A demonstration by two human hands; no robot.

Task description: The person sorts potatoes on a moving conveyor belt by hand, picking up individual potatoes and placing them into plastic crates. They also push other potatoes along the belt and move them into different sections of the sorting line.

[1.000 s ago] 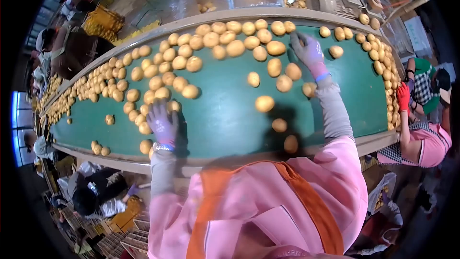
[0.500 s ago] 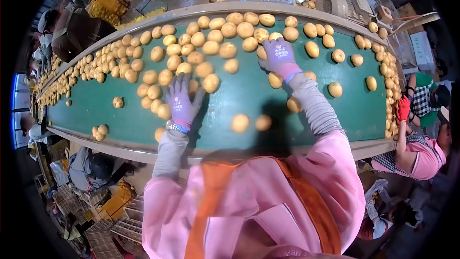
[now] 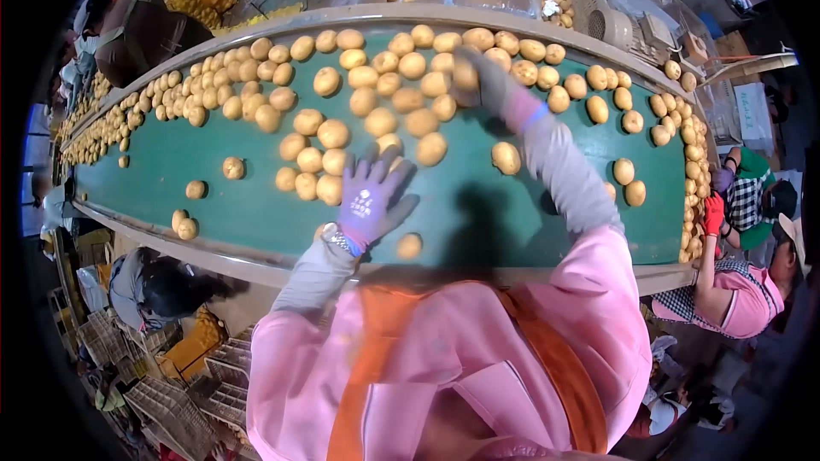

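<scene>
Here, in the head view, the left hand (image 3: 371, 198) in a purple glove lies low over the green conveyor belt (image 3: 213, 196) toward its near edge, fingers spread apart and gripping nothing, just beside a cluster of potatoes (image 3: 312, 162), with one loose potato (image 3: 408, 246) close by the wrist. The right hand (image 3: 489, 78) reaches to the belt's far edge among the thickest row of potatoes, blurred, so I cannot tell whether its fingers are apart or closed on one. At the belt's right end a co-worker's red-gloved hand (image 3: 712, 213) rests by the potatoes piled there.
</scene>
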